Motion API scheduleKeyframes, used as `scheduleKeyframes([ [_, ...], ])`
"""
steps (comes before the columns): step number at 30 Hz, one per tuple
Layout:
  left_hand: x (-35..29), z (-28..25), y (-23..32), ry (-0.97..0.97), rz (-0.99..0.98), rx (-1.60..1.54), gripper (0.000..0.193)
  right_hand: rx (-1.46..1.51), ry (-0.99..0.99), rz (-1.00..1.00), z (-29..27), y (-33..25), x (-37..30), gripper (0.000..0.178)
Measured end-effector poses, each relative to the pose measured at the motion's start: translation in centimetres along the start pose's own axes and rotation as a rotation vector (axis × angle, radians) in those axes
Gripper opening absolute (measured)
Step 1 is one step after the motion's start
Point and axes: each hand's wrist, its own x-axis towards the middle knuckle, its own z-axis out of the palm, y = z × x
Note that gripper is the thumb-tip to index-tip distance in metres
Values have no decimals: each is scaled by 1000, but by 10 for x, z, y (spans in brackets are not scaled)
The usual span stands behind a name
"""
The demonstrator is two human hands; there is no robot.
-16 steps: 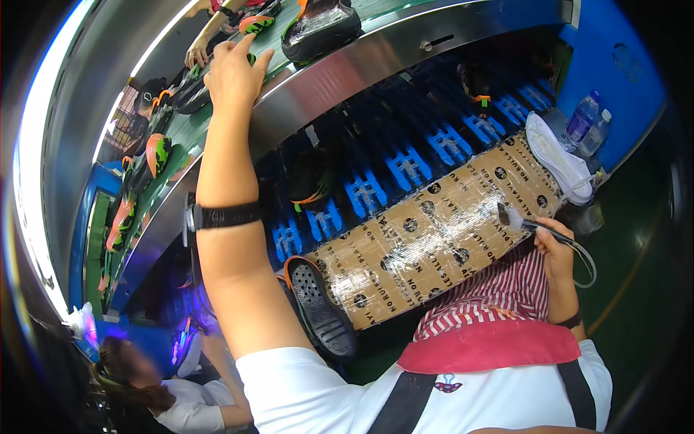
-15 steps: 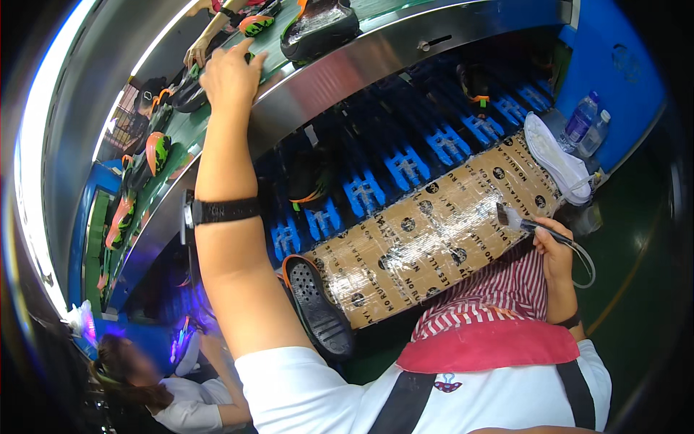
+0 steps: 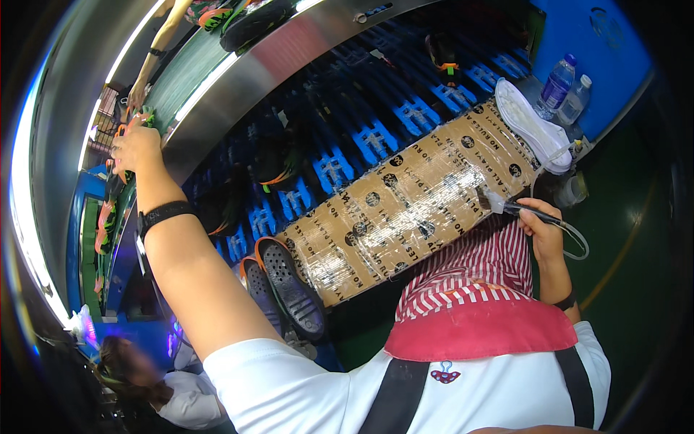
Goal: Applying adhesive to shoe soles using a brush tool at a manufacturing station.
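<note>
My left hand (image 3: 137,150) is stretched out to the conveyor belt at the far left. Its fingers are curled on a shoe (image 3: 147,116) with orange and green parts; the hand covers most of that shoe. In my right hand (image 3: 542,226) is a brush (image 3: 512,207) with a black handle and a thin pale tube looping from it. The brush's dark bristles hang over the right part of a cardboard-covered board (image 3: 397,210) wrapped in clear film. Two dark shoes (image 3: 293,289) with perforated insides and orange rims lean at the board's left end.
A white sole-shaped tray (image 3: 533,126) lies at the board's right end, beside two plastic bottles (image 3: 564,87). Blue racks (image 3: 374,141) run under the metal conveyor edge (image 3: 289,50). A co-worker's arm (image 3: 155,54) reaches across the belt; another person (image 3: 184,398) sits lower left.
My left hand has moved left and nearer along the belt, closing on a shoe. The view has shifted, and a second shoe shows beside the board. The right hand still holds the brush.
</note>
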Motion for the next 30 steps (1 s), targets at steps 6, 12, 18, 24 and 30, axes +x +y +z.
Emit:
scheduleKeyframes([
  [6, 4, 19, -10, 449, 102, -373, 32, 63, 22, 65, 2, 3, -7, 22],
  [12, 0, 8, -18, 422, 417, -725, 42, 200, -15, -17, 33, -21, 19, 21],
  [18, -32, -15, 34, -96, 442, -1211, 84, 168, -49, -12, 61, -37, 32, 22],
  [24, -80, -102, 111, -256, 447, -1136, 111, 137, -78, 10, 68, -36, 26, 22],
  [30, -110, -117, 153, 45, 541, -1297, 112, 74, -62, 2, 51, -35, 19, 22],
])
